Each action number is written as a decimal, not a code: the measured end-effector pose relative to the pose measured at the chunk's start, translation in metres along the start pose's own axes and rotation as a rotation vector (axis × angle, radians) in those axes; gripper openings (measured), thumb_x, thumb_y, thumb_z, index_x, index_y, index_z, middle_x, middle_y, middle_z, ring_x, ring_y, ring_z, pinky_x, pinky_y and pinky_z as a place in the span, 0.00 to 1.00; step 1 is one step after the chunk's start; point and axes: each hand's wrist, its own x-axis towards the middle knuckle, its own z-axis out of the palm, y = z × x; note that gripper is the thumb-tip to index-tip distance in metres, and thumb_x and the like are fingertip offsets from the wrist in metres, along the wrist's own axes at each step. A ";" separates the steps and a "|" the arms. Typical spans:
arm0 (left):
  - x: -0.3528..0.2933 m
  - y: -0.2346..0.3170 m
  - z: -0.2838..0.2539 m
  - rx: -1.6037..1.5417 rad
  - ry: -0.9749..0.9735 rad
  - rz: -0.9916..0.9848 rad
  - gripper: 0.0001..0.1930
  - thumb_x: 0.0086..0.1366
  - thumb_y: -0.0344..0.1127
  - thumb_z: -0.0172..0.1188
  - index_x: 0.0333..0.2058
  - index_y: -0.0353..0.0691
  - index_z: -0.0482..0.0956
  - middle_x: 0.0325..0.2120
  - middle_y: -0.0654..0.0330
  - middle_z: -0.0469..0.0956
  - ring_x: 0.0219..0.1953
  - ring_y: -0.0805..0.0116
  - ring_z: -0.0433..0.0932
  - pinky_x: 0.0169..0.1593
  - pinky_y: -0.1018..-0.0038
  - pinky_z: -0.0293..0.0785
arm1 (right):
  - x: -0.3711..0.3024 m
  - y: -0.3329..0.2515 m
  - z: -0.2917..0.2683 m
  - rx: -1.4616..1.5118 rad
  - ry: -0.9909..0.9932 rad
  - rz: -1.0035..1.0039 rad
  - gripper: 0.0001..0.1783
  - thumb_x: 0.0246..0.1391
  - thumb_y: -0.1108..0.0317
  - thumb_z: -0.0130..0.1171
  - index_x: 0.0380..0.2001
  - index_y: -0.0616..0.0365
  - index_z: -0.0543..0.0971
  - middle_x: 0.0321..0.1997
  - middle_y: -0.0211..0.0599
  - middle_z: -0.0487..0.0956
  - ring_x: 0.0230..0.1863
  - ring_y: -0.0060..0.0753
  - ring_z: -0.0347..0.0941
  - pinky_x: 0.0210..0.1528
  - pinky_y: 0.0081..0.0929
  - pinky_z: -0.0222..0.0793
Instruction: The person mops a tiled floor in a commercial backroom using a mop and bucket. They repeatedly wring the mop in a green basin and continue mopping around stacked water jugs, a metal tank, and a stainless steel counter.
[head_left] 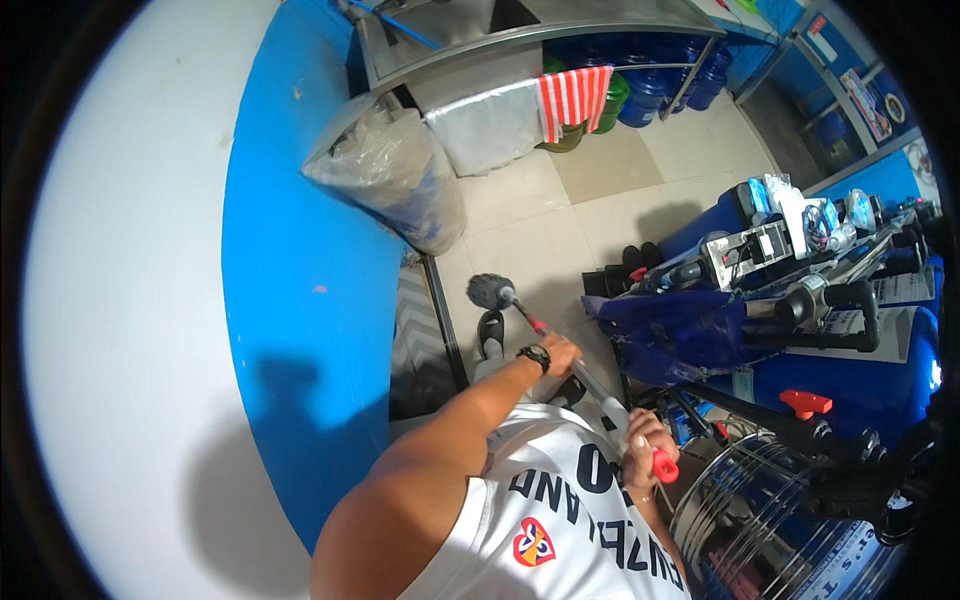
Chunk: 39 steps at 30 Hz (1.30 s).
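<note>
A long-handled scrub brush slants across the middle of the head view, its grey pole (598,388) held in both of my hands. My left hand (560,353), with a dark watch at the wrist, is closed round the pole lower down, near a red collar. Close to my body, my right hand (650,442) grips the upper end, just beside the red end cap (664,466). At the far end, the dark grey bristle head (490,291) is just beyond my foot in a dark slipper (491,330). Whether the bristles touch the floor I cannot tell.
A filled clear plastic bag (400,175) leans by the blue-and-white wall. Beyond it stands a steel counter (480,40) with a red-striped cloth (575,100) and large water jugs (640,98). Blue tanks with pipes (850,370) and a wire rack (740,510) crowd my right side.
</note>
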 end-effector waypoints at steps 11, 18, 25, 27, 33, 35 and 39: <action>0.031 -0.153 -0.087 0.187 0.120 -0.065 0.13 0.63 0.45 0.66 0.43 0.49 0.81 0.45 0.59 0.77 0.54 0.53 0.77 0.55 0.35 0.68 | 0.067 0.068 0.142 -0.210 0.138 0.072 0.11 0.59 0.72 0.56 0.23 0.57 0.71 0.24 0.36 0.73 0.34 0.35 0.71 0.60 0.46 0.66; 0.052 -0.130 -0.106 0.004 0.319 0.085 0.12 0.58 0.44 0.70 0.36 0.48 0.81 0.38 0.58 0.79 0.50 0.54 0.78 0.56 0.49 0.69 | 0.079 0.045 0.181 -0.339 0.301 0.049 0.11 0.59 0.73 0.55 0.23 0.57 0.70 0.24 0.35 0.72 0.35 0.36 0.72 0.61 0.51 0.66; 0.057 -0.091 -0.105 -0.234 0.051 0.452 0.15 0.53 0.45 0.71 0.35 0.44 0.83 0.36 0.54 0.81 0.47 0.49 0.80 0.55 0.53 0.74 | 0.063 0.015 0.178 -0.417 0.480 0.147 0.13 0.59 0.67 0.57 0.23 0.57 0.69 0.28 0.36 0.71 0.38 0.35 0.70 0.65 0.50 0.62; 0.060 -0.083 -0.109 -0.148 -0.050 0.458 0.16 0.51 0.46 0.71 0.35 0.44 0.85 0.37 0.53 0.83 0.46 0.48 0.81 0.55 0.55 0.75 | 0.062 0.017 0.174 -0.376 0.498 0.159 0.13 0.59 0.66 0.58 0.24 0.57 0.69 0.28 0.37 0.70 0.39 0.35 0.69 0.66 0.50 0.61; 0.083 -0.115 -0.136 0.016 -0.093 0.384 0.15 0.60 0.49 0.66 0.34 0.43 0.86 0.38 0.51 0.84 0.49 0.50 0.81 0.58 0.55 0.71 | 0.093 0.052 0.162 -0.256 0.576 0.111 0.11 0.57 0.66 0.58 0.25 0.56 0.68 0.28 0.36 0.70 0.40 0.36 0.68 0.65 0.52 0.62; 0.091 -0.149 -0.152 0.008 0.009 0.332 0.15 0.62 0.49 0.65 0.34 0.43 0.86 0.38 0.52 0.84 0.48 0.50 0.81 0.59 0.54 0.70 | 0.114 0.085 0.168 -0.223 0.527 0.077 0.11 0.56 0.67 0.58 0.25 0.56 0.68 0.28 0.37 0.70 0.40 0.37 0.68 0.65 0.54 0.62; 0.119 -0.213 -0.201 -0.048 0.133 0.123 0.12 0.64 0.45 0.64 0.32 0.42 0.83 0.36 0.50 0.82 0.47 0.48 0.80 0.53 0.54 0.73 | 0.185 0.142 0.169 -0.247 0.335 0.072 0.09 0.56 0.73 0.58 0.25 0.59 0.70 0.28 0.38 0.74 0.38 0.39 0.72 0.60 0.53 0.68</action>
